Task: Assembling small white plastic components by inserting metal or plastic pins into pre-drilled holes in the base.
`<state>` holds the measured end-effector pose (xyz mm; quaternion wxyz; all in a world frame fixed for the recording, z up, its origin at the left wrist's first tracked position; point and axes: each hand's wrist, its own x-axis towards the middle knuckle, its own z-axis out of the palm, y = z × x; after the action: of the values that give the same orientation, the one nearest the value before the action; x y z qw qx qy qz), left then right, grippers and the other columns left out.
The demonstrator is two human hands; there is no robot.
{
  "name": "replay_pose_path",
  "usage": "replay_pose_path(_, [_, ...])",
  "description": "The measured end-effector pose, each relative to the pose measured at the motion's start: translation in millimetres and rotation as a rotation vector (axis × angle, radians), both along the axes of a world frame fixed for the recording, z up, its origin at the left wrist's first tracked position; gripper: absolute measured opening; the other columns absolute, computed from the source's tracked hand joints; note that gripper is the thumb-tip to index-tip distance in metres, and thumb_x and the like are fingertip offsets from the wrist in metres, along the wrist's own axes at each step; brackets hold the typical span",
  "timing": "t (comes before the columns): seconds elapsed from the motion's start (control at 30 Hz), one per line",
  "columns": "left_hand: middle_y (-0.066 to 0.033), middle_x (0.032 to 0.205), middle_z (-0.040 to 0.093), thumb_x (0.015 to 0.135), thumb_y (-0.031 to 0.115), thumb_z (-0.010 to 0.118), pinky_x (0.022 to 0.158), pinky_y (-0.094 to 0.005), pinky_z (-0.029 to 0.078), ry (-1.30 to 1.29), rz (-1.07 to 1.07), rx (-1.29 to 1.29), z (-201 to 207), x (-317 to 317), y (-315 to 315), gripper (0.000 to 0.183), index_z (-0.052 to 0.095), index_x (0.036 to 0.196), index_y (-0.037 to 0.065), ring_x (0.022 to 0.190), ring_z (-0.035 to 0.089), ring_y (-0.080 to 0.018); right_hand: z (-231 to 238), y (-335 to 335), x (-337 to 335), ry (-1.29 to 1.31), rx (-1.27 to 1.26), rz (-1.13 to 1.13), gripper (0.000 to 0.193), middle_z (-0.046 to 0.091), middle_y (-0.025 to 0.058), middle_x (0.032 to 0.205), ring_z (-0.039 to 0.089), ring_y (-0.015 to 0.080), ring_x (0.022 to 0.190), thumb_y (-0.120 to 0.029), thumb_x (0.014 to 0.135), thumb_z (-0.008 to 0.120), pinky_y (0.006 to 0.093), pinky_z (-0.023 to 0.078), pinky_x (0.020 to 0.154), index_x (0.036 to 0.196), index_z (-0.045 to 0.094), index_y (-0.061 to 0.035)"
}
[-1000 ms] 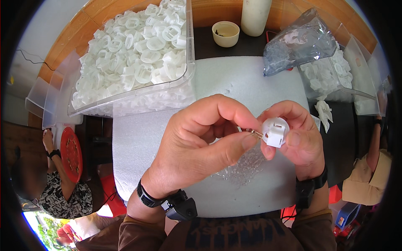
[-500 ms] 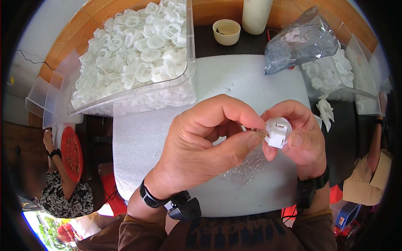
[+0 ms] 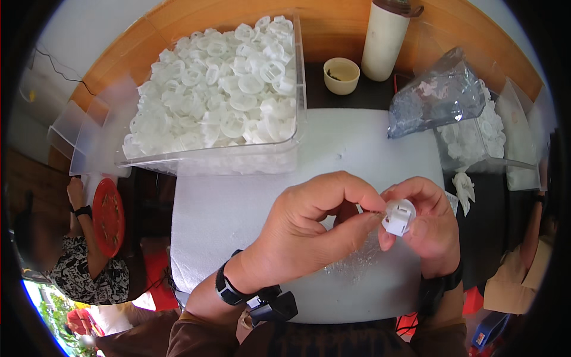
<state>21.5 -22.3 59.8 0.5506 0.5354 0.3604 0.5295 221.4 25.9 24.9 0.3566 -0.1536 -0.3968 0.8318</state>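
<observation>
My right hand (image 3: 433, 229) holds a small white plastic part (image 3: 399, 218), round with a raised block and slots on its face. My left hand (image 3: 321, 217) is pinched right against the near edge of that part, thumb and forefinger together on thin brass-coloured metal pins; mostly the fingertips cover them. Below the hands, a loose pile of small thin shiny pieces (image 3: 351, 268) lies on the white foam board (image 3: 220, 220), partly hidden by my left hand. A large clear bin (image 3: 208, 163) full of similar white plastic parts stands at the back left.
A cream cup (image 3: 341, 77) and a pale bottle (image 3: 383, 41) stand behind the board. At the right are a grey plastic bag (image 3: 443, 98), another clear bin of white parts (image 3: 470, 143) and crumpled tissue (image 3: 464, 189). A person sits left near a red tray (image 3: 108, 217); another sits right.
The view has tilted, so the bins, cup and bottle sit lower in the picture. Both hands stay together at the white part; the pins between my left fingertips show less now.
</observation>
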Motion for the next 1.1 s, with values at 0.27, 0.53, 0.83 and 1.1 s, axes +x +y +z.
replay_pose_path(0.27, [-0.0088, 0.093, 0.06, 0.077, -0.012, 0.061, 0.054, -0.0194, 0.049, 0.072, 0.033, 0.076, 2.2, 0.0, 4.9, 0.021, 0.059, 0.094, 0.0, 0.077, 0.059, -0.0101, 3.8, 4.0, -3.4, -0.036, 0.024, -0.036, 0.05, 0.063, 0.0182, 0.1, 0.065, 0.02, 0.078, -0.019, 0.075, 0.074, 0.0311, 0.056, 0.068, 0.113, 0.054, 0.0056])
replay_pose_path(0.53, [-0.0083, 0.094, 0.061, 0.077, -0.012, 0.06, 0.055, -0.0194, 0.049, 0.063, 0.05, 0.034, -0.6, 1.9, 1.8, 0.021, 0.059, 0.094, 0.0, 0.079, 0.06, -0.0102, 3.2, 1.5, -2.7, -0.01, -0.014, -0.023, 0.049, 0.063, 0.0205, 0.101, 0.065, 0.0209, 0.078, -0.017, 0.075, 0.073, 0.0312, 0.057, 0.069, 0.113, 0.053, 0.0061])
replay_pose_path(0.83, [-0.0067, 0.088, 0.06, 0.079, -0.012, 0.058, 0.059, -0.0204, 0.049, 0.095, 0.06, 0.052, -0.5, 0.0, 2.8, 0.018, 0.058, 0.092, -0.001, 0.077, 0.062, -0.0102, 4.1, 2.3, -1.6, -0.02, -0.025, -0.004, 0.05, 0.063, 0.0222, 0.102, 0.066, 0.022, 0.077, -0.016, 0.074, 0.073, 0.0322, 0.057, 0.067, 0.114, 0.053, 0.0067])
replay_pose_path(1.1, [-0.0056, 0.087, 0.061, 0.082, -0.011, 0.055, 0.064, -0.0219, 0.05, -0.01, 0.005, 0.052, 2.4, 0.1, 2.3, 0.015, 0.057, 0.094, -0.001, 0.076, 0.064, -0.0107, 2.5, 2.1, -2.1, -0.016, -0.02, -0.036, 0.05, 0.063, 0.022, 0.102, 0.066, 0.022, 0.075, -0.016, 0.074, 0.073, 0.0322, 0.057, 0.067, 0.114, 0.053, 0.0067])
